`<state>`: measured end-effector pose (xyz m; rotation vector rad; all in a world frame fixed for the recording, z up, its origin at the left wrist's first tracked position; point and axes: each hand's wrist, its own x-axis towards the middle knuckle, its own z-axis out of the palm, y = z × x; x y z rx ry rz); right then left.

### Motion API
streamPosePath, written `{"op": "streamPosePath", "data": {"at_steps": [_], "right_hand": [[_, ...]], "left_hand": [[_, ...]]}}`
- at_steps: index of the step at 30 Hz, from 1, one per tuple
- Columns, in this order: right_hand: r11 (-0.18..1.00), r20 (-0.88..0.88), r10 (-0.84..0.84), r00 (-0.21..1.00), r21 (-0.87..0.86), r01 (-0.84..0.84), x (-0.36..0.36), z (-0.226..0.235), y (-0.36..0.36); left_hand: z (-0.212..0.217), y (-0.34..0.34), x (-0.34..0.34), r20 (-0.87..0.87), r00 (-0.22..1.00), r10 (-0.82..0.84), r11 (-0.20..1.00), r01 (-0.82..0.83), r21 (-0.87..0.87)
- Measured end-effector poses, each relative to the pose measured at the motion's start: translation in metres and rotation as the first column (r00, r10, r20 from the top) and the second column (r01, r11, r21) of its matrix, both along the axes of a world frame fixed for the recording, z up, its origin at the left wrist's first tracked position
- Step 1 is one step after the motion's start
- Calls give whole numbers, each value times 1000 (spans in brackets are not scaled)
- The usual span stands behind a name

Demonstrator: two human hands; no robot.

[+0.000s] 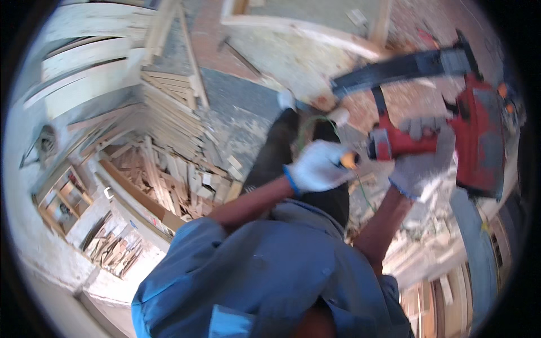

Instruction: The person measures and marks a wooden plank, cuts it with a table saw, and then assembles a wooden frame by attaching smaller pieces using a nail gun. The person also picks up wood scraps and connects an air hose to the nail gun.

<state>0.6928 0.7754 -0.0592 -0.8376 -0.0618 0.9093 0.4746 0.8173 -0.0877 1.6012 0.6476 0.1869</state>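
So a chunky red-and-black nail gun (482,138) is held up in the air, toward the right edge of the rough, dusty floor (248,104), gripped by the handle in the right hand (422,155), which is covered by a pale knit glove with a blue cuff. The fingers there are wrapped around the handle and bunched side by side; whether the trigger is being pressed can't be told. Its long black magazine (403,70) is pointed inward over the floor. A small orange-tipped piece (350,160) is clutched in the left hand (316,166), also white-gloved, fingers curled in so just the orange end is left showing, right by the handle's butt. A thin green cord (365,192) is seen hanging near that hand. Pale wooden strips (172,112) are stacked toward the floor's left edge, and a pale wooden frame (304,27) is set by the far edge.
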Motion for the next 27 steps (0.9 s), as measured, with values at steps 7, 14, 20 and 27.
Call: {"op": "streamPosePath", "data": {"at_steps": [7,14,20,27], "right_hand": [[989,-106,102,989,116,-90,-24,22,56],[987,-21,41,999,-157,-44,-100,30,99],[974,53,223,973,-57,-220,-156,64,126],[965,130,248,960,52,-256,-208,102,168]], "left_hand": [[-10,44,-28,-94,993,68,977,-85,-196],[-5,87,-75,-252,967,-22,1000,27,15],[18,102,-119,-235,958,-163,973,117,-199],[44,156,-154,-55,978,-202,930,174,-324]]}}
